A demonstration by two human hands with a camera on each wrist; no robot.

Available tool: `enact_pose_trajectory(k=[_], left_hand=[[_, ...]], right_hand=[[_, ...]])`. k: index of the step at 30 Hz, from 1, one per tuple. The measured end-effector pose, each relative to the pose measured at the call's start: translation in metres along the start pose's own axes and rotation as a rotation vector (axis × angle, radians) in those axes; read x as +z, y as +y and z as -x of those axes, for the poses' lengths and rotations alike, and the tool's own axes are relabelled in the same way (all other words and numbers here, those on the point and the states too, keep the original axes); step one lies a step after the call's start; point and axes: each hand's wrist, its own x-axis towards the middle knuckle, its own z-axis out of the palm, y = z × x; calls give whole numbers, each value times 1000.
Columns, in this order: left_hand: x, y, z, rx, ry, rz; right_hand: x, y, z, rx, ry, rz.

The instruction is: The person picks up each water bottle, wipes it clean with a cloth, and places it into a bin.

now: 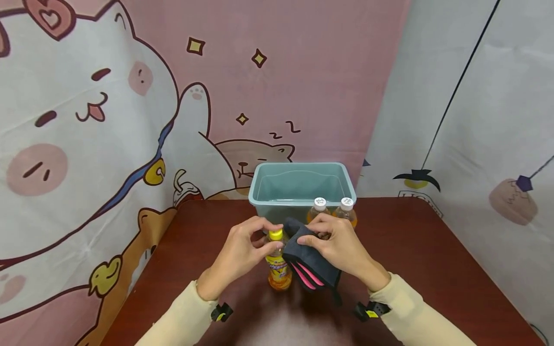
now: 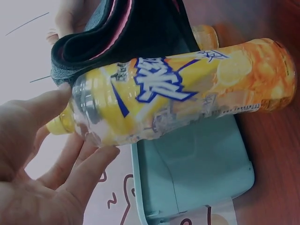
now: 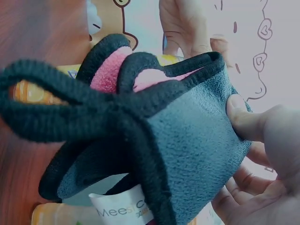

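Yellow-capped bottle (image 1: 278, 262) is stood upright on the table (image 1: 433, 269), near the middle toward its near edge, neck pinched by the curled fingers of the left hand (image 1: 240, 252). Dark grey cloth (image 1: 312, 262) with pink inner layers is gripped in the right hand (image 1: 336, 244) and held against the bottle's right side. Teal bin (image 1: 302, 188) is set at the table's far edge, with two white-capped bottles (image 1: 332, 210) placed just in front of it.
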Motion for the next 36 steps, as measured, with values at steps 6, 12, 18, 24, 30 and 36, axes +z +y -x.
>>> enact_pose_trajectory(k=[6,12,18,24,30,36], left_hand=[[-1,0,0,-12,21,20],[-7,-1,-3,9,-31,44],[-11,-1,-3,-35,-47,18],[-10,-4,-1,-38,-24,12],[-10,-5,0,2,3,31],[-11,-3,-3,-8,-28,62]], right_hand=[[-3,2,-2,-22,1,21],[-2,1,-8,-7,-23,24],[6,-3,-17,25,-74,-6],[16,-9,-21,31,-110,-14],[23,-10,-21,22,-118,11],[24,-9,-17,10,-118,46]])
